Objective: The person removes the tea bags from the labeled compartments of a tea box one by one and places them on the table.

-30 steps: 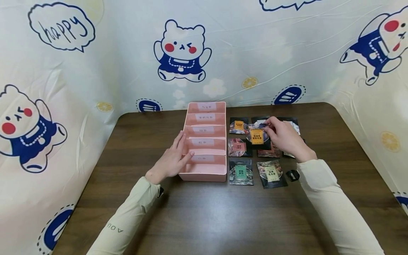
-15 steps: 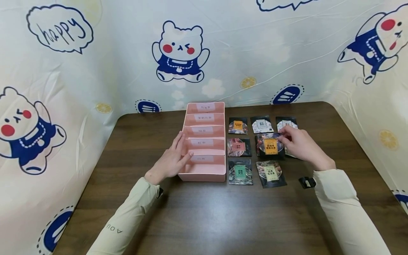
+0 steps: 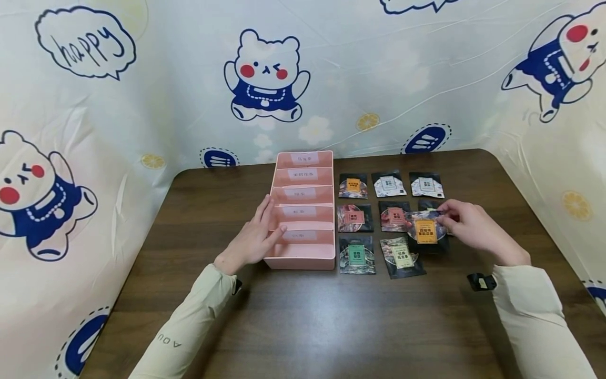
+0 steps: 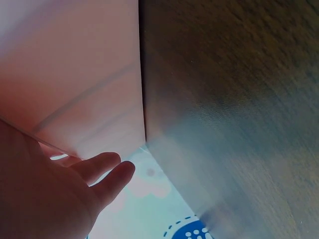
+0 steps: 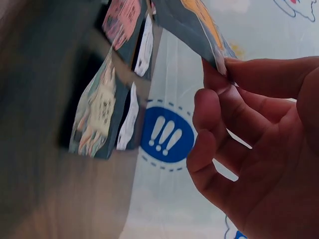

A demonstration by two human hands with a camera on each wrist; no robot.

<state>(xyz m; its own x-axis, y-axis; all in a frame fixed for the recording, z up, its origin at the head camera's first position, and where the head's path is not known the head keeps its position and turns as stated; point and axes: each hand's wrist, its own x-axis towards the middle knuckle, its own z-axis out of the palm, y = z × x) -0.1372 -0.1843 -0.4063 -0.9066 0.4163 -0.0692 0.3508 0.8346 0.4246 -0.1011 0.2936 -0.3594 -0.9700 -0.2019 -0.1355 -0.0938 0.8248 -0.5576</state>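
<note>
My right hand (image 3: 478, 230) pinches a black tea sachet with an orange label (image 3: 426, 231) by its upper right corner, between thumb and fingers. In the right wrist view the sachet (image 5: 187, 25) hangs tilted from the fingertips. It partly covers a dark sachet (image 3: 428, 205) at the right end of the middle row. On the left, my left hand (image 3: 251, 237) rests against the side rim of a pink divided box (image 3: 300, 264), thumb over the edge. The left wrist view shows that hand's fingers (image 4: 114, 181) loosely extended along the box's outer wall (image 4: 75, 74).
Right of the box lie tea sachets in rows: one orange (image 3: 353, 186) and two white (image 3: 389, 184) at the back, red ones (image 3: 354, 218) in the middle, a green one (image 3: 357, 255) and a pale green one (image 3: 402, 258) in front. A printed cloth (image 3: 331, 79) stands behind the table.
My right hand has carried the orange-labelled tea sachet rightward and toward the front, uncovering the back white sachets and the middle red one. The left hand stays on the box.
</note>
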